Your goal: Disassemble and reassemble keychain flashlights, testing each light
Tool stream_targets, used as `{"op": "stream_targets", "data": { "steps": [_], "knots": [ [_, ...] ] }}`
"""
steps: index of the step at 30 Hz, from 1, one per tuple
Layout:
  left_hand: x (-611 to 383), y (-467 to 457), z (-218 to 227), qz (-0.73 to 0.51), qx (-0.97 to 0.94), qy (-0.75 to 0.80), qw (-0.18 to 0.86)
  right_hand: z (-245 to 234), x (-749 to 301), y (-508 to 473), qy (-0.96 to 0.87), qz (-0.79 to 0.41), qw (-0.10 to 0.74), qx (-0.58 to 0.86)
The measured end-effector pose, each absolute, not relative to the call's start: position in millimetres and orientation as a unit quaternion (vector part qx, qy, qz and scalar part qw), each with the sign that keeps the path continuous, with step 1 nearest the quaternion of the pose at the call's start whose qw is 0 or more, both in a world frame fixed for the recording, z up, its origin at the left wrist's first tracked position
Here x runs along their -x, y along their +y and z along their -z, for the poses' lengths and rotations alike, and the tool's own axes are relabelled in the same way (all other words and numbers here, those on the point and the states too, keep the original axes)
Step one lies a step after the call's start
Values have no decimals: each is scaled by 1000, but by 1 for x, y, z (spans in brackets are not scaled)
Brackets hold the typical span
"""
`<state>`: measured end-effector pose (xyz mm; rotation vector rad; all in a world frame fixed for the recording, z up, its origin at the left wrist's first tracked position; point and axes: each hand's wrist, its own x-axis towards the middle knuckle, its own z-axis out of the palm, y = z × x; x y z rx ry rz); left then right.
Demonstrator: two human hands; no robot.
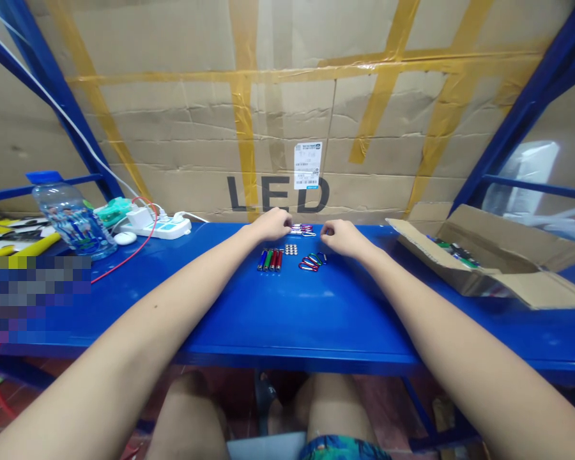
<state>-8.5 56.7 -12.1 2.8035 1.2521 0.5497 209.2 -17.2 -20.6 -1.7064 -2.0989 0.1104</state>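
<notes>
My left hand [272,224] is at the back of the blue table, fingers curled down against the left end of a small group of silver and purple-red metal pieces [301,229]. Whatever its fingertips hold is hidden. To the right of that group, my right hand [341,238] has its fingers bent together; I cannot make out anything in them. Nearer to me lies a row of small metal tubes [269,260] in blue, green and red. Small round silver pieces [291,249] sit in a grid beside them. Several coloured carabiners [311,261] lie fanned out below my right hand.
An opened cardboard box [479,281] with small coloured items stands on the right. On the left are a water bottle [71,214], a white power strip [165,228] and a red cable [124,259]. A large carton [196,134] rises behind the table [297,319].
</notes>
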Motion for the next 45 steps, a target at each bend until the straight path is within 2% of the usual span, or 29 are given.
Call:
{"op": "stream_targets", "data": {
  "steps": [3, 7, 11, 15, 19, 23, 26, 31, 36, 40, 45],
  "knots": [
    [-8, 61, 15, -125, -907, 401, -38, 22, -207, -18, -762, -51, 226, 604],
    [-12, 65, 22, -95, -905, 414, -35, 24, -202, -19, -772, -54, 235, 588],
    [-9, 63, 26, -105, -905, 411, -20, 23, -199, -20, -767, -63, 249, 588],
    [-10, 48, 17, -179, -913, 353, -96, 22, -199, -18, -736, -96, 327, 585],
    [-8, 20, 0, -268, -914, 283, -114, 17, -198, -22, -739, -234, 424, 469],
    [-3, -4, -5, -289, -915, 278, -45, 8, -194, -32, -708, -387, 411, 424],
    [3, -12, -1, -273, -917, 290, -39, 5, -191, -37, -685, -420, 401, 440],
    [7, -13, 4, -219, -919, 314, -97, 9, -187, -35, -761, -313, 367, 433],
    [5, -13, 5, -213, -917, 328, -80, 13, -184, -32, -797, -167, 348, 464],
    [4, -10, 7, -254, -902, 348, 6, 16, -184, -27, -811, -72, 354, 460],
    [5, 0, 12, -316, -852, 352, 226, 17, -183, -23, -835, -22, 344, 428]
  ]
}}
